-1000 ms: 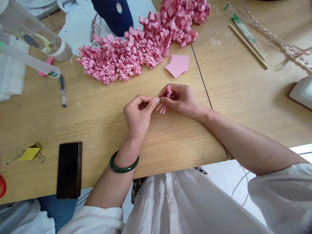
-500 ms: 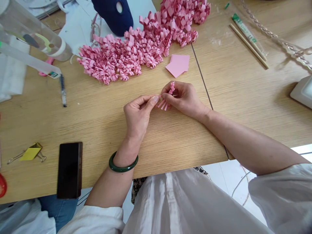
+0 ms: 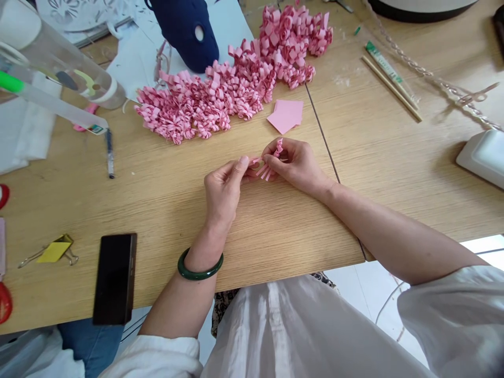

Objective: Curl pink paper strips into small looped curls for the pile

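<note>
A small pink paper piece cut into fringe strips (image 3: 266, 172) is held between my hands over the table. My right hand (image 3: 293, 160) pinches it between thumb and fingers; some strips hang straight down, and a curled part stands up above the fingers. My left hand (image 3: 226, 184), below which a green bangle circles the wrist, is closed in a pinch at the end of one strip on the left. Just beyond my right hand lie several flat pink paper pieces (image 3: 286, 115). Farther off sits a long heap of curled pink paper flowers (image 3: 212, 100).
Behind the heap stands a dark blue bottle (image 3: 189, 37). At left are a clear bottle (image 3: 79, 68), a pen (image 3: 109, 157), a binder clip (image 3: 57, 249), red-handled scissors (image 3: 4, 302) and a phone (image 3: 114, 278). Wrapped chopsticks (image 3: 391, 86) and a braided cord (image 3: 425, 73) lie right.
My left hand has shifted slightly, its thumb now raised and a strip drawn out toward the left. My right hand keeps its pinch. The view has tilted a little, moving the scene.
</note>
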`<move>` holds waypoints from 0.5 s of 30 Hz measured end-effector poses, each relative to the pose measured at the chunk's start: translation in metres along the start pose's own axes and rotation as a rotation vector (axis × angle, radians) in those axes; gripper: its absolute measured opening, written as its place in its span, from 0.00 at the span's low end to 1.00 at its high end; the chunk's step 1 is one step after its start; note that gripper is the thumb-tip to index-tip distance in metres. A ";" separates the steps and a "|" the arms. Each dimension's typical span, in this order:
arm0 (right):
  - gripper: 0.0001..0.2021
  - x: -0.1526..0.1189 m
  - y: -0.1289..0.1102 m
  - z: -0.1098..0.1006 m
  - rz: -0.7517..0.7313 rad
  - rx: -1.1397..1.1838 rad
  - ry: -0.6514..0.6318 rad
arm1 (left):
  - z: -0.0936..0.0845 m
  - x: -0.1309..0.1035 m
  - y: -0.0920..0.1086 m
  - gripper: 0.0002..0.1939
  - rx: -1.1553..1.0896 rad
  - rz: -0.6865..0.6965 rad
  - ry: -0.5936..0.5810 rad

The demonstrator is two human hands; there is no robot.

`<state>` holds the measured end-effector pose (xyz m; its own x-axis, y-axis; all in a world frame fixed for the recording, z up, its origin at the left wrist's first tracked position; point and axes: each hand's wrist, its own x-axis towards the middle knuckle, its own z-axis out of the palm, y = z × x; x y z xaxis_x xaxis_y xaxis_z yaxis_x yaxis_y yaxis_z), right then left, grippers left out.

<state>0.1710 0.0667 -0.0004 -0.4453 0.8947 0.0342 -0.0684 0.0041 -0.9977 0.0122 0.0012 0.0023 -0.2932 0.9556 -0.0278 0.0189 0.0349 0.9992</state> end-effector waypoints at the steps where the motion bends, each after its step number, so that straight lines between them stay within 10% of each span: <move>1: 0.09 0.000 0.001 0.000 0.000 -0.002 0.006 | 0.000 0.000 -0.001 0.19 0.005 0.005 -0.004; 15: 0.09 0.002 0.003 -0.002 -0.003 0.004 -0.030 | -0.002 0.004 -0.004 0.04 0.094 0.176 0.002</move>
<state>0.1711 0.0697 -0.0036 -0.4715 0.8810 0.0393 -0.0731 0.0054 -0.9973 0.0091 0.0039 -0.0016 -0.2798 0.9486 0.1477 0.1597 -0.1058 0.9815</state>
